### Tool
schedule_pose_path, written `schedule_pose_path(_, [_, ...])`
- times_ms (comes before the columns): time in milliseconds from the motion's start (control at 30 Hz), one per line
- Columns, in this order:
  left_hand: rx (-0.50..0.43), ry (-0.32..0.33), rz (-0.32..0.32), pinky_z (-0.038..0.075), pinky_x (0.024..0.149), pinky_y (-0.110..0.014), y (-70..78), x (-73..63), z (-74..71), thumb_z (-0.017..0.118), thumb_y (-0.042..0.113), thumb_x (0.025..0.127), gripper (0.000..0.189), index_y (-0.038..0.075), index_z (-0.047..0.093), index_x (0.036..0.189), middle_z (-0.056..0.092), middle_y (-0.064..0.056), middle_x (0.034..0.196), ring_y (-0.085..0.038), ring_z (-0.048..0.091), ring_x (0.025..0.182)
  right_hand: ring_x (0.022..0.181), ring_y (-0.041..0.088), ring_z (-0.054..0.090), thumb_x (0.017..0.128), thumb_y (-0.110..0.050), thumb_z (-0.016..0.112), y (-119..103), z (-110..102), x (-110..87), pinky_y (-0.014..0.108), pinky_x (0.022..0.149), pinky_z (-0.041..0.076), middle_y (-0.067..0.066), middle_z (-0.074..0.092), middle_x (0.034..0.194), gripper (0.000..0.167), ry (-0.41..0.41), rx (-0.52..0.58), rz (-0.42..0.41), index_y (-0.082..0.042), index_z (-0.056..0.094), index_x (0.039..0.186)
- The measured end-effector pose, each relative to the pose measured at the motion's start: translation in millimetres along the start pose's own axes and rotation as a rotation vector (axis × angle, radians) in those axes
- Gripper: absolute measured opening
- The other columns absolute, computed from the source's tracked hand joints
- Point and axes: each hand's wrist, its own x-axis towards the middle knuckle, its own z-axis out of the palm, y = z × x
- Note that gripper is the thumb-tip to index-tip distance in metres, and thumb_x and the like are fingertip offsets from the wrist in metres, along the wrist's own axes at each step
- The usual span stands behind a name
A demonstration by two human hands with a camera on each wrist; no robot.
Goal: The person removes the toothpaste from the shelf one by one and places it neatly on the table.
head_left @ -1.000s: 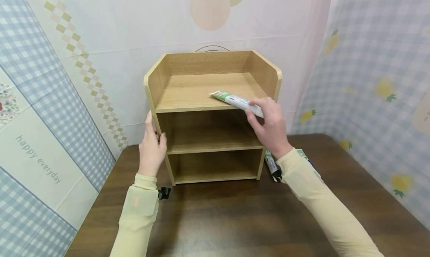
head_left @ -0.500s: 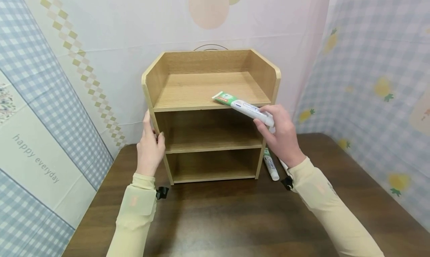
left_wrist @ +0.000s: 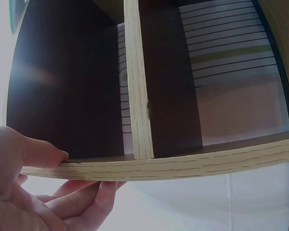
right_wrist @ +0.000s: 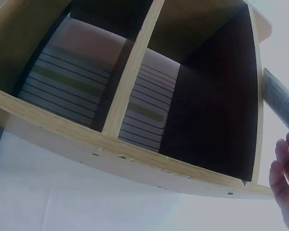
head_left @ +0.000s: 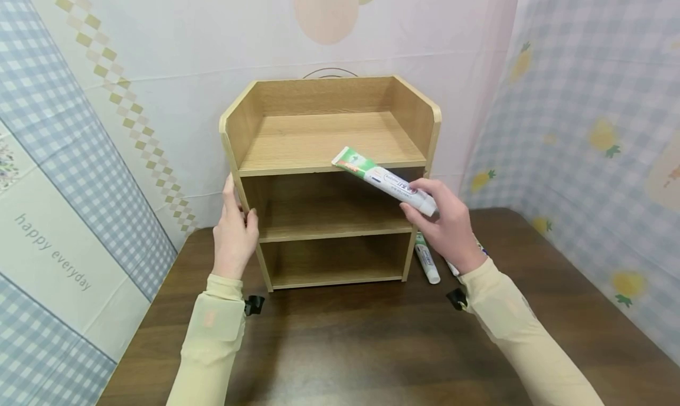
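A green and white toothpaste tube (head_left: 379, 179) is pinched near its cap end by my right hand (head_left: 446, 226), its flat end pointing left over the front edge of the top shelf. In the right wrist view the tube (right_wrist: 281, 98) appears beside the shelf's edge, with my fingers (right_wrist: 282, 178) low at the right. My left hand (head_left: 234, 238) grips the left side panel of the wooden shelf unit (head_left: 329, 170). The left wrist view has the thumb (left_wrist: 43, 153) on the panel's inner side and the other fingers around its outside.
A second toothpaste tube (head_left: 427, 259) lies on the dark wooden table (head_left: 345, 347) beside the unit's right foot. Another item behind my right wrist is mostly hidden. Patterned cloth (head_left: 579, 128) hangs at the back and both sides.
My right hand has drawn back a little to the right and down with the toothpaste tube, uncovering the second tube on the table. The left hand keeps its hold on the panel.
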Motion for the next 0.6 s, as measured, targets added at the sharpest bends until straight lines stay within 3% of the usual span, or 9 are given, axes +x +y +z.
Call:
schedule_pose_path(133, [0.008, 0.006, 0.004, 0.037, 0.053, -0.044, 0.4, -0.2, 1.0, 0.048, 0.007, 0.093, 0.072, 0.027, 0.013, 0.153, 0.053, -0.017, 0.085, -0.035, 0.050, 0.060, 0.086, 0.025, 0.057, 0.096, -0.038, 0.056, 0, -3, -6.5, 0.019, 0.082, 0.040, 0.018, 0.064, 0.100, 0.042, 0.046, 0.022, -0.032, 0.002, 0.061, 0.110])
schedule_pose_path(400, [0.015, 0.022, 0.014, 0.035, 0.051, -0.043, 1.4, 1.4, 2.2, 0.048, 0.006, 0.093, 0.071, 0.025, 0.015, 0.152, 0.051, -0.016, 0.080, -0.035, 0.048, 0.057, 0.092, 0.028, 0.056, 0.098, -0.034, 0.054, 6, -11, -17.0, 0.015, 0.091, 0.038, 0.020, 0.062, 0.102, 0.040, 0.057, 0.020, -0.033, 0.003, 0.060, 0.113])
schedule_pose_path(600, [0.012, 0.021, 0.004, 0.037, 0.052, -0.045, 0.5, -0.2, 5.0, 0.048, 0.006, 0.093, 0.071, 0.026, 0.015, 0.153, 0.053, -0.016, 0.082, -0.035, 0.049, 0.058, 0.093, 0.030, 0.055, 0.098, -0.037, 0.054, 8, -17, -26.7, 0.013, 0.094, 0.037, 0.022, 0.060, 0.101, 0.043, 0.122, 0.001, -0.017, 0.004, 0.060, 0.111])
